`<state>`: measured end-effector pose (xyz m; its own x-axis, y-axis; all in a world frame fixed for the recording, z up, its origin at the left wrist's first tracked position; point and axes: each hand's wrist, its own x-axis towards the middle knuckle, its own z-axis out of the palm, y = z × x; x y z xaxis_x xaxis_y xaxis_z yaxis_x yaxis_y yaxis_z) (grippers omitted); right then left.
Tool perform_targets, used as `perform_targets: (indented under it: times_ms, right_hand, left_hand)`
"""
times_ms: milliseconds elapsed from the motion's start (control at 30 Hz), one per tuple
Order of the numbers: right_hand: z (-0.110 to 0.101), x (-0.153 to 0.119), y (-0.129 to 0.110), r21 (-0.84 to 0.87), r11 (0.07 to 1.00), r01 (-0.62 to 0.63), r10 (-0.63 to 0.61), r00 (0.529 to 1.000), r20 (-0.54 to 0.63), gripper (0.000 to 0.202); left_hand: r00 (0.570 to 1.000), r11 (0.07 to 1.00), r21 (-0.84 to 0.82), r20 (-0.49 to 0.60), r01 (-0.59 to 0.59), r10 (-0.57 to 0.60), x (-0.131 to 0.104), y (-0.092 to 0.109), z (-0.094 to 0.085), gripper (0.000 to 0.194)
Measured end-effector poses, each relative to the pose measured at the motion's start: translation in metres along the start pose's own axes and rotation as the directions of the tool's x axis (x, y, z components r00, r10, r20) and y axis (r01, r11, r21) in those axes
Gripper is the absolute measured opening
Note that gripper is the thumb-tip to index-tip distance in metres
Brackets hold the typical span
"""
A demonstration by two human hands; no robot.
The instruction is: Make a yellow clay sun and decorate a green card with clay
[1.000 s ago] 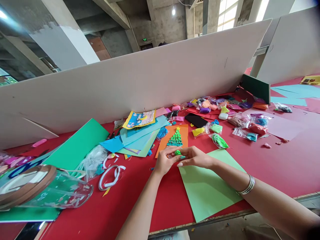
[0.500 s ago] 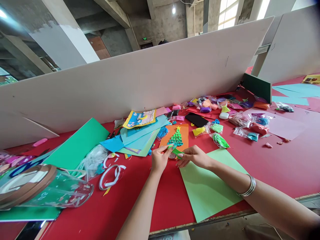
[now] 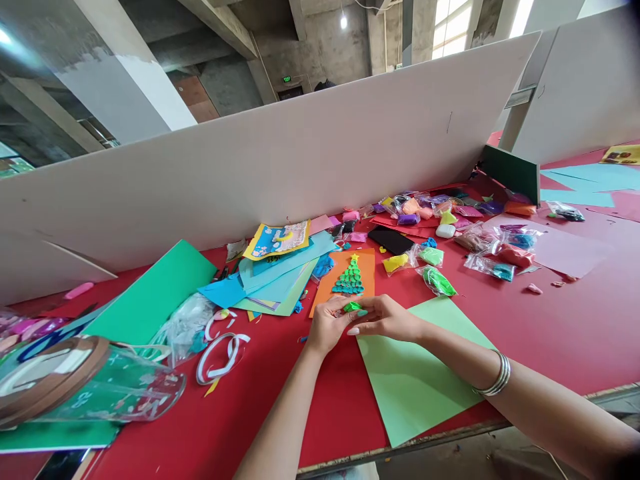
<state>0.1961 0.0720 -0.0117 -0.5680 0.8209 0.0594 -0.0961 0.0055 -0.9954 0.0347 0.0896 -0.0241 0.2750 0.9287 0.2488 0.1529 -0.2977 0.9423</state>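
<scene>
Close together above the table, my left hand [image 3: 327, 325] and my right hand [image 3: 390, 317] meet around a small piece of bright green clay [image 3: 353, 307]. Both are closed, with the fingers pinching it from either side and hiding part of it. Just beyond them lies an orange card [image 3: 368, 272] bearing a tree of green and blue-green clay pieces [image 3: 351, 275] topped by a yellow star. Under my right hand and forearm is a light green paper sheet [image 3: 425, 380].
Several clay bags [image 3: 437, 281] are scattered at the back right. Coloured papers [image 3: 280, 283] are stacked left of the card. A clear plastic jar [image 3: 130, 383] lies at the left near white strips [image 3: 223, 357]. A white partition [image 3: 300, 160] stands behind.
The green clay was stretched flat between my hands and now appears as a compact lump. My hands have come closer together, the right one moving slightly left.
</scene>
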Motion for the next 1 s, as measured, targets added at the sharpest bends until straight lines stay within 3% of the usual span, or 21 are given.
perform_targets:
  times_ms: [167, 267, 367, 467, 567, 633, 700, 833, 900, 1000]
  right_hand:
    - [-0.001, 0.005, 0.010, -0.008, 0.997, -0.080, 0.079, 0.993, -0.091, 0.043]
    - [-0.001, 0.005, 0.007, -0.004, 0.993, -0.119, 0.117, 0.986, -0.116, 0.044]
    - [0.000, 0.003, 0.001, 0.004, 0.988, -0.156, 0.156, 0.982, -0.107, 0.045]
    - [0.000, 0.000, -0.005, 0.022, 0.986, -0.166, 0.167, 0.983, -0.075, 0.046]
    - [0.000, -0.002, -0.009, 0.027, 0.990, -0.140, 0.141, 0.989, -0.031, 0.048]
    - [-0.001, -0.001, -0.010, 0.034, 0.994, -0.106, 0.107, 0.994, -0.019, 0.049]
    - [-0.001, 0.000, -0.009, 0.022, 0.997, -0.073, 0.074, 0.997, -0.024, 0.049]
    - [-0.002, 0.002, -0.002, -0.145, 0.988, -0.061, 0.050, 0.996, -0.077, 0.044]
    - [-0.002, 0.003, 0.002, -0.206, 0.977, -0.064, 0.044, 0.994, -0.099, 0.043]
    - [-0.001, 0.003, 0.005, -0.147, 0.985, -0.092, 0.081, 0.993, -0.083, 0.047]
  left_hand:
    - [0.999, 0.999, 0.044, 0.042, -0.008, 0.006, 0.000, 0.005, 0.000, 0.031]
    - [1.000, 0.998, 0.059, 0.014, 0.007, -0.008, 0.000, 0.005, 0.000, 0.035]
    - [0.997, 0.996, 0.084, -0.073, 0.022, -0.016, 0.003, 0.000, -0.005, 0.038]
    - [0.970, 0.986, 0.147, -0.240, 0.076, -0.039, 0.008, -0.008, -0.016, 0.042]
    - [0.930, 0.990, 0.052, -0.354, 0.130, -0.103, 0.011, -0.013, -0.026, 0.050]
    - [0.944, 0.990, -0.074, -0.299, 0.122, -0.139, 0.011, -0.011, -0.028, 0.056]
    - [0.977, 0.984, -0.141, -0.167, 0.106, -0.129, 0.009, -0.008, -0.025, 0.058]
    - [0.992, 0.989, -0.104, 0.078, 0.102, -0.095, 0.004, -0.002, -0.009, 0.049]
    - [0.993, 0.996, -0.063, 0.096, 0.071, -0.064, 0.002, -0.001, -0.003, 0.040]
    - [0.998, 1.000, -0.009, 0.059, 0.012, -0.011, 0.002, 0.002, 0.001, 0.032]
